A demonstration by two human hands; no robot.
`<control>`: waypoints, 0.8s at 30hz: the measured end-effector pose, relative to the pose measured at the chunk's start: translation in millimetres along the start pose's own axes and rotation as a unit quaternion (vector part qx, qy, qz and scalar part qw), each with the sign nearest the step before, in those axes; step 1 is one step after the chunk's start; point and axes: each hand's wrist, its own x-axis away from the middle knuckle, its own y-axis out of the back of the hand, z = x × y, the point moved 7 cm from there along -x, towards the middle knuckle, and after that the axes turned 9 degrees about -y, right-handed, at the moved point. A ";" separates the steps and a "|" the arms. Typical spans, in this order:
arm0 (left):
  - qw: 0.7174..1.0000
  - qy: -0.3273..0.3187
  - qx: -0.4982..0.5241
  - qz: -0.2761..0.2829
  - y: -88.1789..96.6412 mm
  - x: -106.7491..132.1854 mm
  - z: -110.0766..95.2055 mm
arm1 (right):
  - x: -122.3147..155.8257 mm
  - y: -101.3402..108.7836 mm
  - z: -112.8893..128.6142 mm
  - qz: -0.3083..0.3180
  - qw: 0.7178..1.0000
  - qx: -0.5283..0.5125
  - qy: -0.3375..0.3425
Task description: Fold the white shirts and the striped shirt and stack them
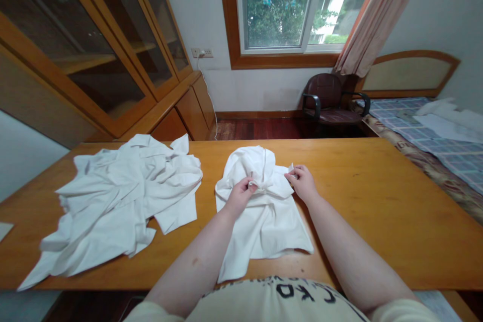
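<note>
A crumpled white cloth [264,221] lies on the wooden table [370,201] in front of me. My left hand [241,193] pinches a fold near the cloth's middle, thumb against fingers. At the cloth's upper right, my right hand [302,181] grips a small corner that sticks up between its fingertips. The upper part of the cloth is bunched and rounded, while its lower part spreads flat toward me. Whether it is a garment or a plain piece of fabric, I cannot tell.
A larger heap of white cloths [124,196] covers the table's left side. Beyond the table stand a glass-fronted cabinet [147,90], a dark armchair [326,95] and a bed [426,126]. A white cord [208,90] hangs from the wall socket.
</note>
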 end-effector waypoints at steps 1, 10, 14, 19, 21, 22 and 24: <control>0.998 0.012 0.049 -0.026 3.4 -0.8 3.0 | -1.8 4.3 -2.5 -0.021 1.000 -0.010 -0.007; 0.881 0.025 0.419 -0.220 41.4 -19.3 -0.6 | -16.5 45.5 -33.4 -0.163 0.982 -0.014 -0.088; 0.842 0.043 0.455 -0.286 55.4 -22.2 -1.9 | -15.2 40.7 -25.4 -0.139 0.988 0.013 -0.065; 0.831 0.039 0.464 -0.303 58.9 -23.9 0.1 | -5.1 -0.8 -8.9 0.066 0.993 0.084 -0.045; 0.840 0.034 0.456 -0.293 56.9 -24.8 2.4 | 0.3 -9.4 -5.6 0.110 0.988 0.100 -0.048; 0.847 0.027 0.446 -0.289 56.4 -25.1 3.5 | 2.1 -10.6 -4.3 0.117 0.987 0.101 -0.049; 0.865 0.007 0.409 -0.290 57.2 -24.1 5.5 | 4.0 -10.1 -0.3 0.117 0.989 0.084 -0.038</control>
